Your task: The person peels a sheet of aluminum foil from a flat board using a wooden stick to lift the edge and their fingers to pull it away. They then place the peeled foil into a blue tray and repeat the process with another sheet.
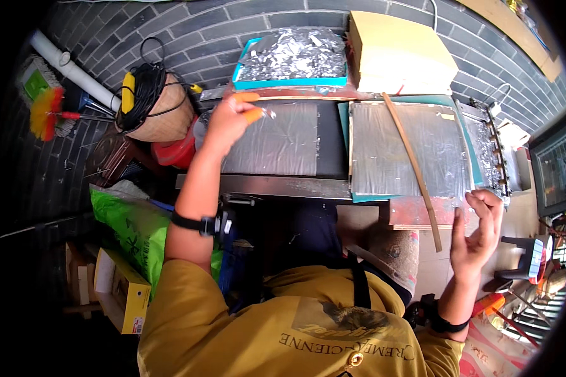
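My left hand (227, 124), with orange covers on its thumb and a finger, is over the left end of a grey film sheet (283, 141) on a black bed. Its thumb and finger are apart. A small shiny silver bit (269, 114) shows at the thumb tip; whether it touches the thumb I cannot tell. My right hand (478, 232) is raised beside the near right corner of a stack of film-covered sheets (383, 154), fingers apart and slightly bent, holding nothing. Across that stack lies a thin wooden strip (412, 166), its near end jutting past the edge.
At the back, a blue tray (238, 83) holds a heap of silvery pieces (295, 53), beside a tall stack of yellowish boards (399, 53). A basket (163, 116) with black cable stands left. Below it lie a green bag (129, 223) and a yellow box (132, 301).
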A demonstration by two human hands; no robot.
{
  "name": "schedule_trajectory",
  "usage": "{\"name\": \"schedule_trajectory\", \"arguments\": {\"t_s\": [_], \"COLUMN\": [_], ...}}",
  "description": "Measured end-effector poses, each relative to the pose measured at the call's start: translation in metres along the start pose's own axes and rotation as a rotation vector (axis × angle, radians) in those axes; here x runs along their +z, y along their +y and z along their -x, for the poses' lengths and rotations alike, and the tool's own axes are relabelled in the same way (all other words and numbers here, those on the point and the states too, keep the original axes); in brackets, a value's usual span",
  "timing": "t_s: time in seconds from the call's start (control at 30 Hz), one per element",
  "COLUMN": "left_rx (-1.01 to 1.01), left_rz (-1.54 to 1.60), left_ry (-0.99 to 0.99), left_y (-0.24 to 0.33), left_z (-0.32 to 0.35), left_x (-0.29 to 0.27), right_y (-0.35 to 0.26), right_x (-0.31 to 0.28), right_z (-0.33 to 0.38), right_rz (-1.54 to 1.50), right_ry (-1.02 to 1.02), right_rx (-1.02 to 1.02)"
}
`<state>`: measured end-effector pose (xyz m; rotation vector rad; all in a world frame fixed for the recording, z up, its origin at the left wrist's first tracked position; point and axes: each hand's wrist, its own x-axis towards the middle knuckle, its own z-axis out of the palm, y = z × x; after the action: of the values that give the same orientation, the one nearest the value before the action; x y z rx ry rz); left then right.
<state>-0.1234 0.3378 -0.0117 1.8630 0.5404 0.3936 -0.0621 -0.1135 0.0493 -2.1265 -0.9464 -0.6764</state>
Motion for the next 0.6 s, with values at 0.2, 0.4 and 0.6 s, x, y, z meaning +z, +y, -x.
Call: {"name": "schedule_trajectory", "arguments": {"t_s": [0.2, 0.4, 0.6], "left_rx": [-0.075, -0.127, -0.109], "left_rz": [-0.023, -0.228, -0.58], "left_ry": [0.034, -0.013, 0.118], "left_y": [-0.002, -0.049, -0.097], "left_z": [-0.053, -0.084, -0.096], "left_x": [-0.035, -0.05, -0.069], "right_y": [0.004, 0.008, 0.017], "right_x": [-0.002, -0.009, -0.011], "right_z": [0.001, 0.004, 0.009], "right_rz": [0.047, 0.137, 0.161], "right_ry": [-0.032, -0.065, -0.059], "right_rx": [0.076, 0.097, 0.118]}}
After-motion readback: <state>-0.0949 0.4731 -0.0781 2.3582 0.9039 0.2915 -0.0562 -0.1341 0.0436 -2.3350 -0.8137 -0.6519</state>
